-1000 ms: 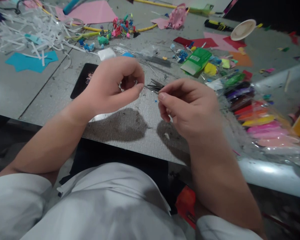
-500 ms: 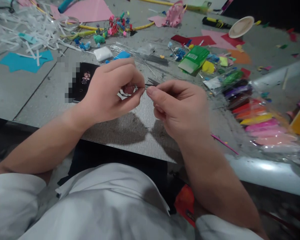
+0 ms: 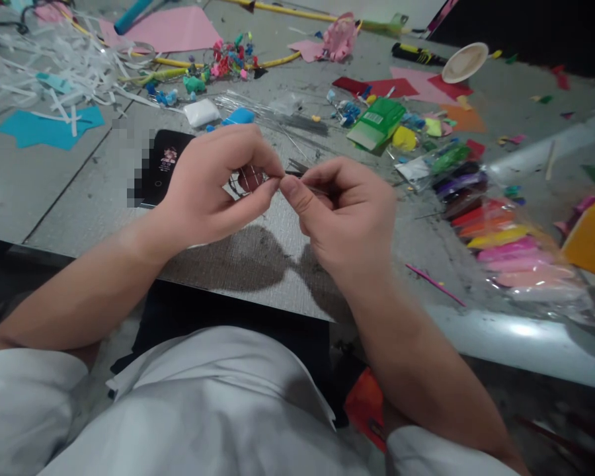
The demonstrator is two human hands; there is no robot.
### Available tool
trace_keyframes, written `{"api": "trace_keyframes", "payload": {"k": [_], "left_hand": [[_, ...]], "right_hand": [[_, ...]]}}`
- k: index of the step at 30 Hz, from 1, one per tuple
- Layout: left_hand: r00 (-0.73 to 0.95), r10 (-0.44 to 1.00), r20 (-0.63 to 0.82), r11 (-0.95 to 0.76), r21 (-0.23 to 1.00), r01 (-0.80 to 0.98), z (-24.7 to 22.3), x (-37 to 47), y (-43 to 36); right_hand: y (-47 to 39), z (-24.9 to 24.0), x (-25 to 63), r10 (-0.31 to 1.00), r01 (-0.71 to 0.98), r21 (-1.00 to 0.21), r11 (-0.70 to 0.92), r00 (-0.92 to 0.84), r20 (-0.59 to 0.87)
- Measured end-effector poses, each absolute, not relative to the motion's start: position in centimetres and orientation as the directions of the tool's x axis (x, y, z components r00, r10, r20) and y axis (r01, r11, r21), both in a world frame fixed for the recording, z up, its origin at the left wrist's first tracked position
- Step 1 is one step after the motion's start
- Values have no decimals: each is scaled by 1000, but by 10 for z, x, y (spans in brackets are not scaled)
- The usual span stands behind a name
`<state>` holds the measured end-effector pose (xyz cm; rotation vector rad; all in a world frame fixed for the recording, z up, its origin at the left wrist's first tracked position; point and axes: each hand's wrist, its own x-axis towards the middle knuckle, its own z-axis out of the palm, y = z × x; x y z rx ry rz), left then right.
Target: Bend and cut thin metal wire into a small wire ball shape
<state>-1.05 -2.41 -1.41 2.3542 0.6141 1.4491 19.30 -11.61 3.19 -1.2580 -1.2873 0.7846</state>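
Above the grey table, my left hand (image 3: 215, 182) is closed in a pinch. Loops of thin wire (image 3: 245, 178) show inside its curled fingers. My right hand (image 3: 350, 221) pinches too, thumb against forefinger, and its tips touch those of my left hand at the wire's end. The exact spot they grip is hidden by the fingertips. Dark thin pieces (image 3: 297, 165) show just behind the right forefinger; whether they are held or lie on the table, I cannot tell. A phone (image 3: 161, 172) lies just left of my left hand.
Shredded white paper (image 3: 79, 59) covers the back left. Behind my hands lie loose straight wires (image 3: 302, 122), a white packet (image 3: 201, 114) and a green packet (image 3: 377, 122). Coloured clay packs (image 3: 506, 238) lie at the right. A pink stick (image 3: 435, 284) rests near the front edge.
My right hand has shifted slightly left, so the fingertips of both hands now meet; a small gap with wire showed between them before. The whole view has shifted a little.
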Motion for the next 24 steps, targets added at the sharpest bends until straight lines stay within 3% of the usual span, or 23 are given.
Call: {"api": "trace_keyframes", "payload": {"k": [9, 15, 19, 22, 24], "left_hand": [[350, 489, 799, -872, 436, 224, -5, -9, -26], [280, 460, 843, -884, 407, 229, -5, -9, -27], [328, 437, 837, -899, 399, 179, 0, -10, -31], [225, 448, 865, -893, 422, 157, 6, -12, -35], [324, 490, 810, -872, 459, 172, 12, -15, -37]], "right_hand": [[-118, 34, 198, 966, 232, -946, 228, 71, 250], [-123, 40, 210, 931, 199, -933, 300, 151, 332], [-124, 46, 218, 934, 136, -946, 294, 170, 315], [-122, 48, 216, 914, 128, -940, 316, 225, 338], [-122, 49, 214, 906, 80, -941, 329, 253, 338]]}}
